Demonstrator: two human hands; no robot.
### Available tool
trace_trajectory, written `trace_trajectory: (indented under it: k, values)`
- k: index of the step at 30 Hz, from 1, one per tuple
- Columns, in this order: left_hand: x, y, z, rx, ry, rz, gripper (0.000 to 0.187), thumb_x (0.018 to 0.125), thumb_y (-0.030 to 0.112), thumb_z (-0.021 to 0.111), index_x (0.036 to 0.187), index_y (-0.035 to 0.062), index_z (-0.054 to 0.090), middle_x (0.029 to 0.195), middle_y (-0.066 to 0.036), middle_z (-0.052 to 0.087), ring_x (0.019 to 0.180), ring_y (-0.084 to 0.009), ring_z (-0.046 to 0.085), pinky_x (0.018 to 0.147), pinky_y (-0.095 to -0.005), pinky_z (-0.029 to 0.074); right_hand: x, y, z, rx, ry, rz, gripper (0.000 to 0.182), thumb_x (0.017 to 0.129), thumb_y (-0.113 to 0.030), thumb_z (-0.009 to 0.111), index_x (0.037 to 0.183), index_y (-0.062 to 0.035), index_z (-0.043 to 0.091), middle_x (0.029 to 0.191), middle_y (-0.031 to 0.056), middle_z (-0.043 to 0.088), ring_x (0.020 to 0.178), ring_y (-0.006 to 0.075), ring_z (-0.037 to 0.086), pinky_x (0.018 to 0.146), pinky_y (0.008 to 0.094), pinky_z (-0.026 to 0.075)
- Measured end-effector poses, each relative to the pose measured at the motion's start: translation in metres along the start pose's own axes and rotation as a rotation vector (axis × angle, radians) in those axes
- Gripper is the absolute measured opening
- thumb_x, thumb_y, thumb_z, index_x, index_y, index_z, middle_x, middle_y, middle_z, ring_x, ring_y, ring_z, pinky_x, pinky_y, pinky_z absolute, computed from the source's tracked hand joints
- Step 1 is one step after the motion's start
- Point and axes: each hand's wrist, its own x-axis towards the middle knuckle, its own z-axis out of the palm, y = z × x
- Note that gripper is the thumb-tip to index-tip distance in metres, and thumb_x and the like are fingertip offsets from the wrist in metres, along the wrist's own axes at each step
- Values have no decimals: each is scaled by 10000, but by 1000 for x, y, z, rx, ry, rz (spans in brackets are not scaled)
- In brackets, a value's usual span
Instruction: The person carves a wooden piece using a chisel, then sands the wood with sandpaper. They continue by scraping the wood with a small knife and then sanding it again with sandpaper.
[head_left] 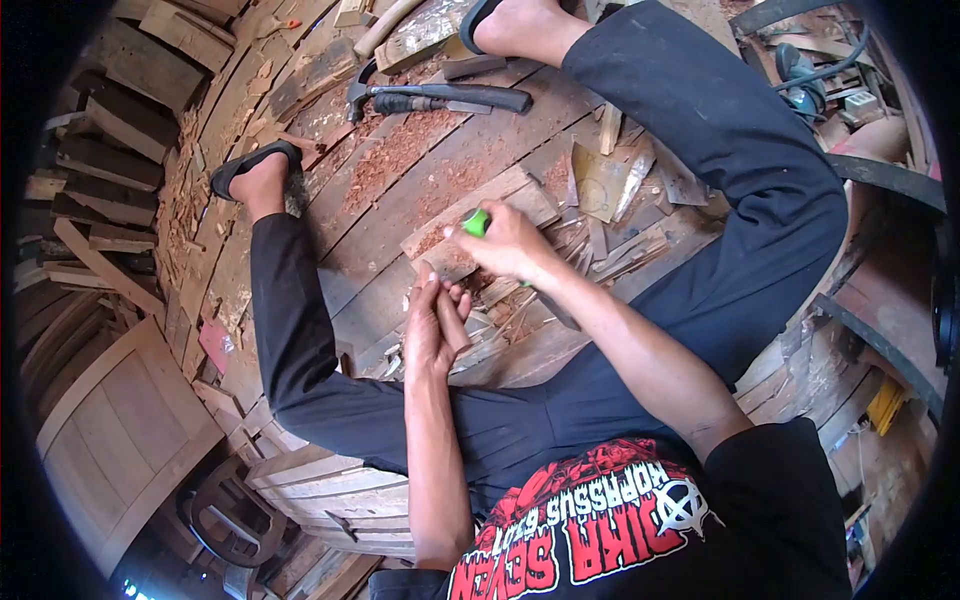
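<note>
In my left hand (432,325) is a small piece of wood (453,326), the fingers curled around it. My right hand (508,248) grips a tool with a bright green handle (475,222); its working end is hidden, so its kind does not show. Both hands are close together over a short wooden board (525,197) on the floor, with reddish shavings on it. Beyond the board lie a claw hammer (495,97) and a dark-handled tool (405,103) beside it.
My outstretched legs frame the plank floor (345,250), strewn with shavings (385,165) and wood scraps. Stacked wood blocks (115,150) line the left side, above a wooden panel (130,430). A piece of sandpaper-like sheet (597,185) lies right of the board.
</note>
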Motion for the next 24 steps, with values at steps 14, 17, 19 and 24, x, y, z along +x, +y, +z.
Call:
trace_trajectory:
  k: [14,17,19,24]
  values:
    - [-8,9,-4,-257,-87,-155,276,1047,353,616,1094,103,508,807,-46,541,554,-70,511,393,-194,458,-13,0,-36,-463,243,-256,531,906,-370,803,1244,4,636,1266,239,612,1146,378,645,1010,487,533]
    - [-9,12,0,-203,26,-151,288,1041,392,641,1088,131,529,815,-14,544,540,-62,484,427,-192,432,11,21,-78,-591,598,-79,462,951,-384,757,1197,-4,669,1197,227,664,1037,354,694,927,517,568]
    - [-21,14,7,-243,-15,-21,367,1094,488,517,1185,134,554,851,5,533,633,-83,508,522,-230,466,20,48,-97,-614,300,138,487,948,-392,763,1203,9,658,1110,217,703,985,347,718,890,529,565]
    - [-13,14,-7,-363,-55,14,511,1109,617,358,1188,154,557,807,31,483,629,-92,433,546,-263,391,16,45,-90,-442,259,-32,411,987,-325,736,1188,17,629,955,155,747,897,283,755,780,465,583]
